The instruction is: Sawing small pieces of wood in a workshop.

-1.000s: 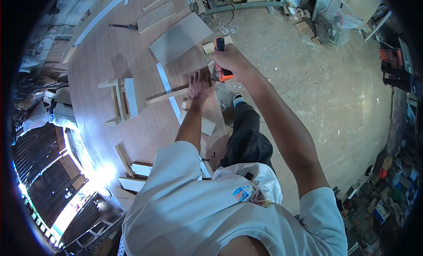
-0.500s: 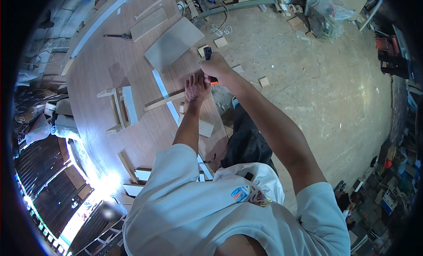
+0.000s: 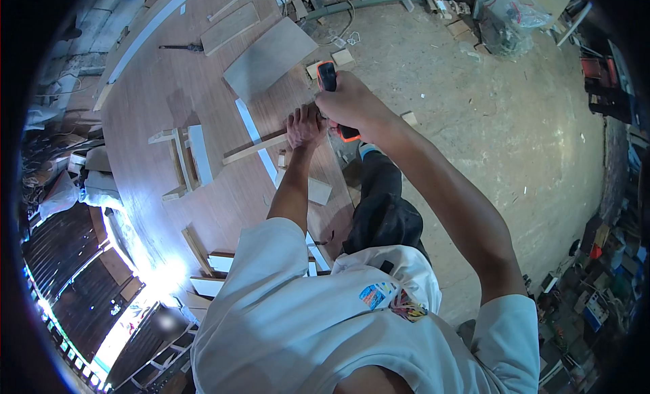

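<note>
My right hand (image 3: 349, 104) is closed round the orange-and-black handle (image 3: 327, 76) of a tool that looks like a hand saw; its blade is mostly hidden. Just left of it, my left hand (image 3: 305, 128) holds a pale wooden strip (image 3: 249, 151) down at the board's edge, its fingers bent over the strip. The strip lies across a long white strip (image 3: 247, 119) on the large brown board (image 3: 142, 160). A small wood block (image 3: 282, 158) and a short pale panel (image 3: 318, 191) lie just below my left hand.
Loose panels (image 3: 269, 58), a small wooden frame (image 3: 195, 157) and a dark tool (image 3: 181, 48) lie on the board. Offcuts (image 3: 342, 56) lie on the concrete floor (image 3: 501, 163) beyond its edge. Bagged material (image 3: 508, 31) is at the back; clutter lines the right.
My right hand with the tool moved down and left, then back up and right since half a second ago. My left hand stays on the strip, shifting only slightly.
</note>
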Motion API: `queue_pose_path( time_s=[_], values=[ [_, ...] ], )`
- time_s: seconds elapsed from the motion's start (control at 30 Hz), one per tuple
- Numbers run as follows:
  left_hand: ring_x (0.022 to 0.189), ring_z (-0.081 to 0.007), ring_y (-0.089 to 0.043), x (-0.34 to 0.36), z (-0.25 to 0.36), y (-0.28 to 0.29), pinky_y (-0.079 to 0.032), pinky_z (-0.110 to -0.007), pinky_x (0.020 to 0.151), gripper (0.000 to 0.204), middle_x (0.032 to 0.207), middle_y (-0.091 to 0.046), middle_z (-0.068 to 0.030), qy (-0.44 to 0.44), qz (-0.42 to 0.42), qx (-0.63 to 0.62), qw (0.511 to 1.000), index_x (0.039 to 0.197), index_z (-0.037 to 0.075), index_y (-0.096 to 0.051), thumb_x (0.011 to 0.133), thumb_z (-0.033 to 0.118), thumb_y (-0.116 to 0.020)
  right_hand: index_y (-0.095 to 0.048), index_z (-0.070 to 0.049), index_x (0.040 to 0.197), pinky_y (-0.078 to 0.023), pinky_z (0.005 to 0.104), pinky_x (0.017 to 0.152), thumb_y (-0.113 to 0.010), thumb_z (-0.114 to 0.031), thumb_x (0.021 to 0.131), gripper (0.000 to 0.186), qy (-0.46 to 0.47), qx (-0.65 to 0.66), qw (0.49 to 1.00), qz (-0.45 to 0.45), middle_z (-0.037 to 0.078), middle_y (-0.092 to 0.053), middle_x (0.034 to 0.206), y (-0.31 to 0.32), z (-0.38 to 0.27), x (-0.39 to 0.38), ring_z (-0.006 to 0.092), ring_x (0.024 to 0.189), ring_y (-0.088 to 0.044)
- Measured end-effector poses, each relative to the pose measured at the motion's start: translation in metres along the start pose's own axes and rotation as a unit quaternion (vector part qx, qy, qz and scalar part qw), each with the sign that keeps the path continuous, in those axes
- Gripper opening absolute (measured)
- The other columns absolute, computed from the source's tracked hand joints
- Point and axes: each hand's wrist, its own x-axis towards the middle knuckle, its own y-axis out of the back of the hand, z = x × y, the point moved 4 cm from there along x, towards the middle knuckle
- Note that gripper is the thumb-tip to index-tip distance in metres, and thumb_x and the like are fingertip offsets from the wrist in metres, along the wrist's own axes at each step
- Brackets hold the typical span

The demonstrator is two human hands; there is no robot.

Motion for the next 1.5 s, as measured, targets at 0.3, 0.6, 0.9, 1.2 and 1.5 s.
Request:
queue_pose_path(
  time_s=[0.3,0.6,0.9,1.2,1.5],
  values=[
    [0.091,-0.0267,-0.052,0.009,0.009,-0.001,-0.040,-0.042,0.077,0.034,0.097,-0.053,-0.0101,0.003,-0.030,0.003,1.000,0.097,0.007,-0.057,0.074,0.031,-0.055,-0.052,0.006,0.064,-0.040,0.0342,0.036,-0.051,0.000,0.073,0.011,-0.064,0.050,0.989,0.122,0.013,-0.053,0.053,0.003,0.069,0.091,0.0212,0.041,-0.053],
    [0.094,-0.0251,-0.050,0.005,0.004,-0.002,-0.040,-0.040,0.079,0.042,0.099,-0.049,-0.0087,0.040,-0.137,-0.002,0.990,0.104,0.006,-0.053,0.074,0.035,-0.056,-0.047,0.000,0.063,-0.038,0.0336,0.036,-0.047,0.001,0.076,0.013,-0.051,0.012,0.995,0.087,0.010,-0.047,0.052,0.001,0.072,0.085,0.0188,0.041,-0.048],
    [0.094,-0.0300,-0.051,0.000,-0.006,-0.005,-0.038,-0.044,0.079,0.047,0.102,-0.052,-0.0160,-0.021,0.006,0.034,0.999,0.104,-0.001,-0.055,0.072,0.033,-0.055,-0.045,-0.003,0.069,-0.038,0.0309,0.039,-0.051,0.000,0.077,0.010,-0.043,0.049,0.996,0.057,0.005,-0.046,0.058,0.001,0.003,0.056,0.0141,0.046,-0.048],
    [0.100,-0.0283,-0.049,0.007,0.004,-0.004,-0.037,-0.045,0.084,0.047,0.106,-0.052,-0.0138,0.045,-0.137,-0.018,0.989,0.110,0.004,-0.053,0.074,0.035,-0.051,-0.044,-0.004,0.079,-0.037,0.0277,0.041,-0.053,-0.003,0.079,0.009,0.000,0.056,0.998,-0.007,0.001,-0.043,0.057,0.022,-0.025,-0.012,0.0096,0.045,-0.042],
    [0.092,-0.0264,-0.052,0.001,0.009,-0.009,-0.041,-0.043,0.076,0.038,0.099,-0.052,-0.0124,0.122,-0.089,-0.006,0.989,0.105,0.005,-0.054,0.078,0.031,-0.048,-0.040,-0.004,0.090,-0.037,0.0286,0.040,-0.051,-0.006,0.080,0.015,0.095,0.014,0.994,0.046,0.000,-0.041,0.056,0.036,-0.013,-0.036,0.0095,0.043,-0.042]
  ],
)
